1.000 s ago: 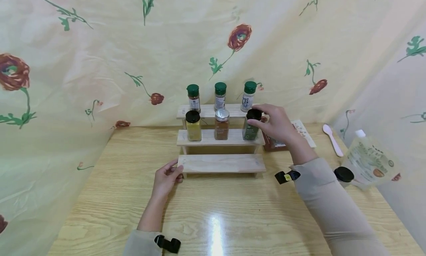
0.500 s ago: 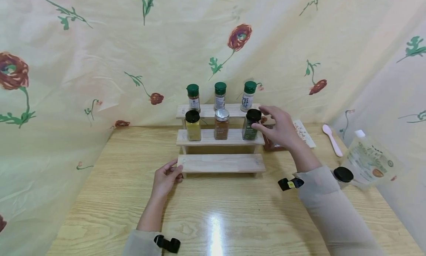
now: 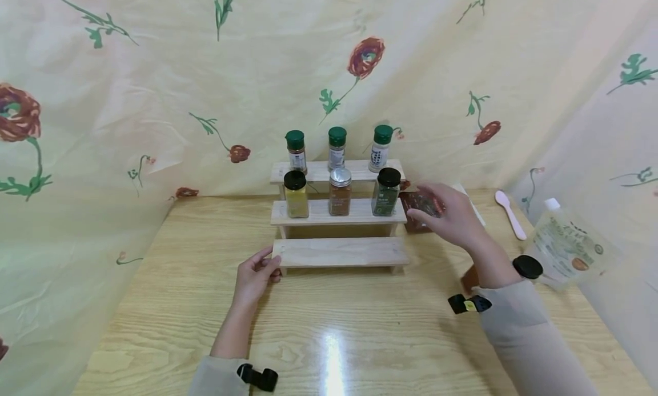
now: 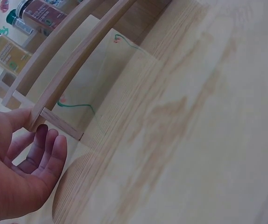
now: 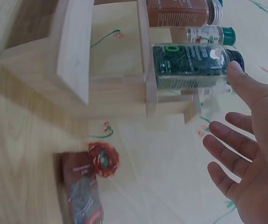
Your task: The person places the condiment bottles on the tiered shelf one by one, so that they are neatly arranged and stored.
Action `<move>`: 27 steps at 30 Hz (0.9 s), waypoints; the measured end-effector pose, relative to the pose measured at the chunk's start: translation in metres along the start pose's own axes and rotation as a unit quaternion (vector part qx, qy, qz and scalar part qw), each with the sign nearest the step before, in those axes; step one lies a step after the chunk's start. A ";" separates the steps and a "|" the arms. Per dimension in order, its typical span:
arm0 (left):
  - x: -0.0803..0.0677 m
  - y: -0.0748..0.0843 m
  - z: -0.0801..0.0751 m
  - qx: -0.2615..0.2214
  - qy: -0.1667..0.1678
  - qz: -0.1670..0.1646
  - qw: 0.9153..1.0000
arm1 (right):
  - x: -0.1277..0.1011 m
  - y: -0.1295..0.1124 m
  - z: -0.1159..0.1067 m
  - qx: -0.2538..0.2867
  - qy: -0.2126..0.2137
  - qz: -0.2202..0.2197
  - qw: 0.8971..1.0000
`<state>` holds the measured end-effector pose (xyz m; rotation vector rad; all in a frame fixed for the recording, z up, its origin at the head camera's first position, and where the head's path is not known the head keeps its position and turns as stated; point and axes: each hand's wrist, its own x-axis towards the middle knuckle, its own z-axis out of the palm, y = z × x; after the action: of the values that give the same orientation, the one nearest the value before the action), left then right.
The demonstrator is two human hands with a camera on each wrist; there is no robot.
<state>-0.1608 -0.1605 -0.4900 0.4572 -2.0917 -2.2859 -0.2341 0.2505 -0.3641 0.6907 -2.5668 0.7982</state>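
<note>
A three-step wooden rack stands on the table. Its middle step carries a yellow jar, a brown jar and a green-herb jar with a black cap. My right hand hovers open just right of that jar, touching nothing; in the right wrist view the right hand is spread beside the green-herb jar. My left hand rests at the left end of the lowest step; in the left wrist view the thumb touches the board's corner and the fingers lie relaxed below.
Three green-capped bottles line the top step. A brown packet lies right of the rack, under my right hand. Farther right are a pink spoon, a black-lidded jar and a clear pouch. Flowered cloth walls the back and sides.
My right hand has let go of the green-herb jar's cap and drawn back to the right and down, fingers spread. The left hand has stayed put.
</note>
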 end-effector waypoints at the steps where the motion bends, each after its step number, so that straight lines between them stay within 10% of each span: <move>1: 0.000 0.000 0.000 0.000 0.000 0.000 1.000 | -0.003 0.001 -0.001 -0.005 -0.002 0.000 1.000; 27: -0.001 0.002 -0.001 0.003 -0.002 -0.011 1.000 | -0.075 0.028 -0.038 -0.017 -0.046 0.040 0.998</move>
<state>-0.1602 -0.1611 -0.4877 0.4796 -2.1075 -2.2935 -0.1811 0.3197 -0.3818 0.6306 -2.6990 0.7618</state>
